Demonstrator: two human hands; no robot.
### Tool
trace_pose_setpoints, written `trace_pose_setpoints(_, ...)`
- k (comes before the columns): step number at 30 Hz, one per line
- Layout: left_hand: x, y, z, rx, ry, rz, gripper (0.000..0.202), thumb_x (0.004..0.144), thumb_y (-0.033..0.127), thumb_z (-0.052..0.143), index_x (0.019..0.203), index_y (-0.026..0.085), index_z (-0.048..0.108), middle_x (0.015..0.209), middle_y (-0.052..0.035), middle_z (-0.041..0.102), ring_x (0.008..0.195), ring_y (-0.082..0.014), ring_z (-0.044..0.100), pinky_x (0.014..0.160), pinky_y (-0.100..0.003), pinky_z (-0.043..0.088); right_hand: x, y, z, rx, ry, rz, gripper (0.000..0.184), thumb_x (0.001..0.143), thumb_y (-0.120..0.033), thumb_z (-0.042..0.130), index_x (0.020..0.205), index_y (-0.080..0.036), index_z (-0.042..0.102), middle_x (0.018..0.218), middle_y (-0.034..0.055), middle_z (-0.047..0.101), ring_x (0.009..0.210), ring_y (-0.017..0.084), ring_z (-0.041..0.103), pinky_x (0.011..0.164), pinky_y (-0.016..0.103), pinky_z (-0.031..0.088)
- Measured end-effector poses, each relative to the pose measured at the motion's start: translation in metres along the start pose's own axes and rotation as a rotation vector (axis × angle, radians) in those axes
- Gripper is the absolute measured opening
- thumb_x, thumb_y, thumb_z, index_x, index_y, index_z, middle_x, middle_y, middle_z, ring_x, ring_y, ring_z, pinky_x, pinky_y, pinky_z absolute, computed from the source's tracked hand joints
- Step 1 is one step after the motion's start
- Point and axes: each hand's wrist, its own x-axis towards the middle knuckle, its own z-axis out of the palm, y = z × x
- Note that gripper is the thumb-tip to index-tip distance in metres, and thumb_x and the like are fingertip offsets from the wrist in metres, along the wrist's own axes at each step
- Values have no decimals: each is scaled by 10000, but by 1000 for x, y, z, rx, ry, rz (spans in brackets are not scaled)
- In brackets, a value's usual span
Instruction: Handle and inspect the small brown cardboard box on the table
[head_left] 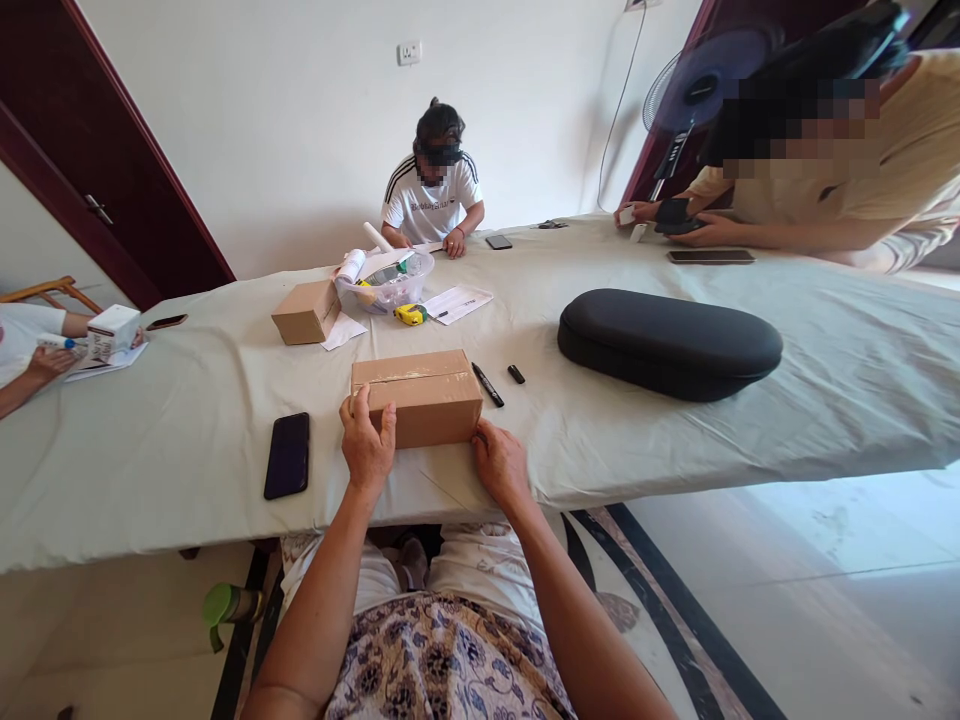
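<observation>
Here, a dark phone (286, 456) lies left of your left hand (367, 440), which grips the left end of the cardboard box (420, 395). The box rests on the cloth-covered table (187, 430) before you, a black marker (488, 385) just beside its right end. Your right hand (501, 462), fingers curled, holds the box's near right corner. Farther right lie a black cap (516, 374) and a black case (667, 340).

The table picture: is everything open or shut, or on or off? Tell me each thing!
Near cardboard box: shut, left hand and right hand on it
Marker: uncapped, its cap apart
Black case: shut
Near phone: flat, nothing lit
Plastic tub: open on top, filled
Wall socket: nothing plugged in
Fan: cannot tell
Door: looks shut
</observation>
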Motion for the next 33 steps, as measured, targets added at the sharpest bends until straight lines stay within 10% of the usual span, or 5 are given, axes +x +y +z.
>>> trace_pose_setpoints(22,-7,-8,-3,-97,66,39,528,954,528,475,1346,175,507,1291,-177,579,1243,-267,536,1059,-451,449,-6,4,5,345,80,115,391,821,-231,485,1190,-226,612,1037,60,766,1000,256,704,901,418,517)
trace_pose_setpoints(33,-6,-19,18,-435,20,-295,517,986,560,350,1320,200,513,1361,-134,582,1282,-222,548,1076,-376,444,14,-44,-52,356,533,-126,204,921,-295,506,990,-222,683,942,68,689,915,224,625,849,376,502)
